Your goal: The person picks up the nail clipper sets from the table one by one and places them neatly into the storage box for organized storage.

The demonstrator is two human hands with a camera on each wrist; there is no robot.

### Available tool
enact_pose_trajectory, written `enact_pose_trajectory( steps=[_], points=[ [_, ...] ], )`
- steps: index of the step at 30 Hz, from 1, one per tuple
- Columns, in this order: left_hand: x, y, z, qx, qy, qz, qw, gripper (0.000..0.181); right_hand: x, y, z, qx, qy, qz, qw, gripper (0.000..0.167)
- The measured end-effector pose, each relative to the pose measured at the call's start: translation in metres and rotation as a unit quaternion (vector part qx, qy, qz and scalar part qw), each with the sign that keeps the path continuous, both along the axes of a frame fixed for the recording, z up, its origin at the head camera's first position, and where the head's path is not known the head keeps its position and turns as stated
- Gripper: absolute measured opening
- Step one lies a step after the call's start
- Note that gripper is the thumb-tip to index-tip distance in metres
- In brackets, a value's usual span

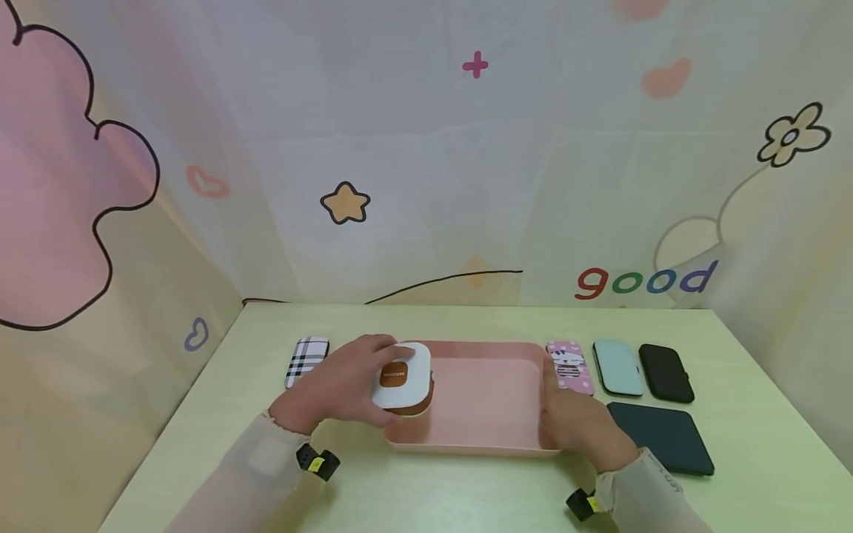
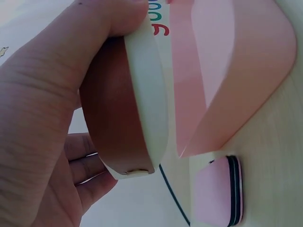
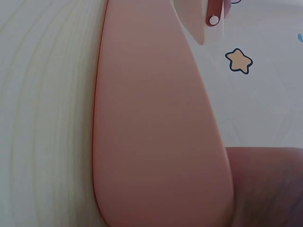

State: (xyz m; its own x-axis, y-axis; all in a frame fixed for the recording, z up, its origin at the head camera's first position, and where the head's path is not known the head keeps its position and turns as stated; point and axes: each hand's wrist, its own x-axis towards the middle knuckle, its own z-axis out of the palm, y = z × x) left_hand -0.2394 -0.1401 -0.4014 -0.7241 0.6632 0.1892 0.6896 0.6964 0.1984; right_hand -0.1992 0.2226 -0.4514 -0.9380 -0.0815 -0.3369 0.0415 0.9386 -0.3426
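Note:
My left hand (image 1: 363,381) grips a rounded square case (image 1: 418,370) with a white lid, a brown label and a brown side band. It is held tilted above the left end of a pink tray (image 1: 489,448). In the left wrist view the thumb lies across the brown and white case (image 2: 113,109), the other fingers behind it. My right hand (image 1: 580,422) holds the tray's right side near the front corner, its index finger along the rim. The right wrist view shows the tray's outer wall (image 3: 151,123) with part of that hand past the rim; its other fingers are hidden.
Right of the tray lie a pink cartoon case (image 1: 571,370), a mint case (image 1: 618,368), a black case (image 1: 666,374) and a dark flat case (image 1: 663,438). A plaid case (image 1: 308,359) lies to the left, partly behind my hand. A printed curtain (image 1: 426,163) hangs behind the table.

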Motion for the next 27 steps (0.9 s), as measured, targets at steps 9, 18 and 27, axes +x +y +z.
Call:
enact_pose_trajectory(
  steps=[9,18,27],
  points=[
    [-0.01,0.019,-0.007,-0.004,-0.008,-0.013,0.9999,0.083,-0.002,-0.002,-0.001,0.024,0.012,0.012,0.9996,0.104],
    [-0.023,0.034,-0.018,-0.025,-0.006,-0.001,0.9997,0.087,-0.001,-0.002,0.001,0.024,0.019,0.015,0.9994,0.101],
    [-0.027,0.044,-0.024,-0.034,-0.009,-0.008,0.9994,0.088,-0.001,-0.001,0.0,0.019,0.017,0.015,0.9996,0.102]
  ],
)
